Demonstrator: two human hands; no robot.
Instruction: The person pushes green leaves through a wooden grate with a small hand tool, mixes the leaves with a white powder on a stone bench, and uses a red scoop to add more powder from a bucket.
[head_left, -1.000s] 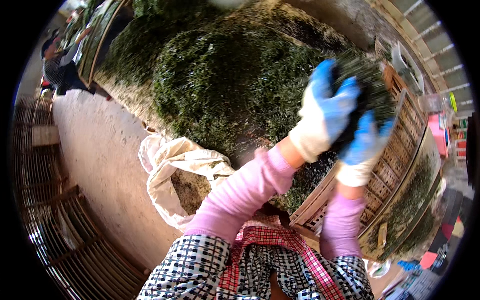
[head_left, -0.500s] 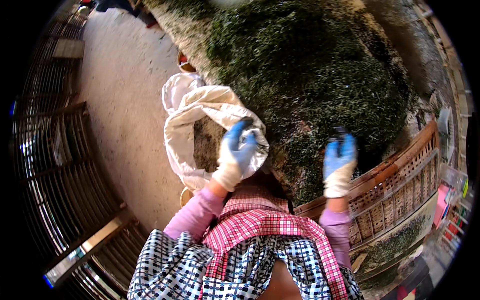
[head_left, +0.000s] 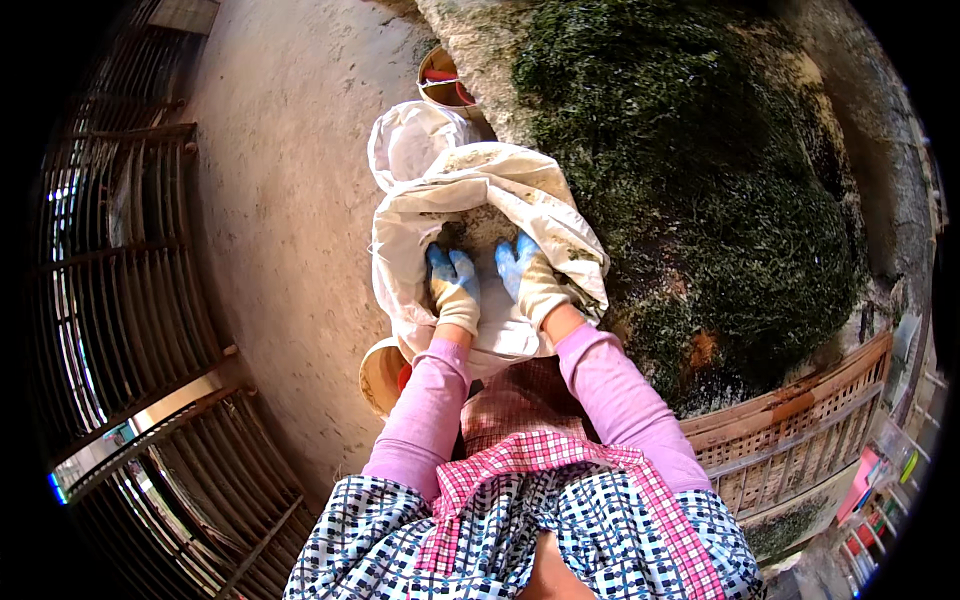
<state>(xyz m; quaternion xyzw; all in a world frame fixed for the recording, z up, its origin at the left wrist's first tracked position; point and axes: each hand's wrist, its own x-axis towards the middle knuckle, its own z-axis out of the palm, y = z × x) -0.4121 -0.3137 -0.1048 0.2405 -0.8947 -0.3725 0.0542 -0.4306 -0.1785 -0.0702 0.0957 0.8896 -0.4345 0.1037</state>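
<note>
In the head view, the step in hand looks like reaching for the loose tan granular material (head_left: 480,224) inside the wide-mouthed white cloth sack (head_left: 395,245); the left hand (head_left: 455,285) and right hand (head_left: 524,275) are inside its mouth, thumbs spread from fingers. Taking any up would call for cupping them. Beyond, a round yellowish bucket (head_left: 436,95) holds something red.

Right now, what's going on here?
A person has both gloved hands, left hand and right hand, down inside an open white sack that holds loose, grainy brown material. Whether the fingers are gripping any of it can't be told. A large dark-green leafy heap lies to the sack's right, untouched by either hand, with a woven panel at its near side.
</note>
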